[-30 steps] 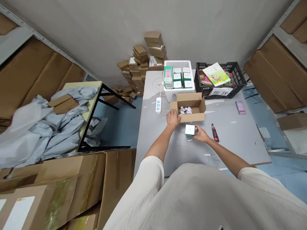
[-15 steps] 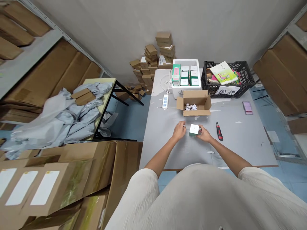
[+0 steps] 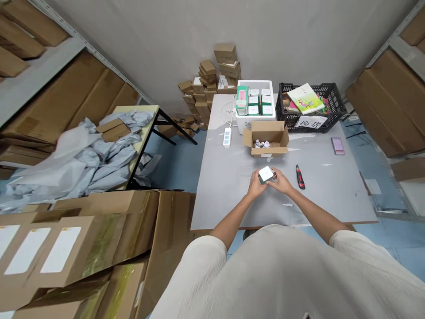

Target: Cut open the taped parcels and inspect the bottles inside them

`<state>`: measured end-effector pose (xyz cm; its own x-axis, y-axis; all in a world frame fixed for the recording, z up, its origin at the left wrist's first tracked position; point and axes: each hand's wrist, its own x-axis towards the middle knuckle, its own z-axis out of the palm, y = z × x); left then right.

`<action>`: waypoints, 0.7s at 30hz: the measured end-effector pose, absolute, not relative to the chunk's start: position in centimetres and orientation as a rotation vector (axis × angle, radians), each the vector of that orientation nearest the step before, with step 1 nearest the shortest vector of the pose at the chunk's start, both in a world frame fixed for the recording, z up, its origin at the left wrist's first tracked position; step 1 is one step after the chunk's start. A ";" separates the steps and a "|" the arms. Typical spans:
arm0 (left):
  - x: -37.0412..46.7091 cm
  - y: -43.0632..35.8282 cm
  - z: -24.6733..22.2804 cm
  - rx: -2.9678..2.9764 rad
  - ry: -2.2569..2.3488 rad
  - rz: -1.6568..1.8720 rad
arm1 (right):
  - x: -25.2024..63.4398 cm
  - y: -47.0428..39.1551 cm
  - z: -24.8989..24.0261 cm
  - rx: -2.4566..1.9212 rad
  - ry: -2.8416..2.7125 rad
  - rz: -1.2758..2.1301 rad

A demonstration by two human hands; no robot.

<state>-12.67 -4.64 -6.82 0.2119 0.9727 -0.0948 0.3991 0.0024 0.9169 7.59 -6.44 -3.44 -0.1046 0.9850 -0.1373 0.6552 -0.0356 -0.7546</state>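
Note:
A small green box with a white top (image 3: 265, 173) is held between both hands above the grey table (image 3: 226, 195). My left hand (image 3: 256, 185) closes on its left side, and my right hand (image 3: 280, 181) grips its right side. Just beyond the hands stands an open cardboard box (image 3: 269, 151) with crumpled paper (image 3: 262, 144) inside at the left. To the right of my right hand lies a red and black utility knife (image 3: 300, 177).
At the table's far edge stand a white foam bin (image 3: 255, 121) of similar boxes and a black crate (image 3: 335, 116) with books. A power strip (image 3: 227, 138) lies at the left, a purple item (image 3: 338, 145) at the right. Large cartons (image 3: 139, 230) flank the table's left side.
My left hand has come in from the left and now grips the small box too. The box has turned slightly in my hands. The whole view has shifted a little.

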 end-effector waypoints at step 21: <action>-14.1 -3.0 -6.0 1.600 1.231 0.616 | 8.5 -3.6 0.9 -1.494 -2.661 0.512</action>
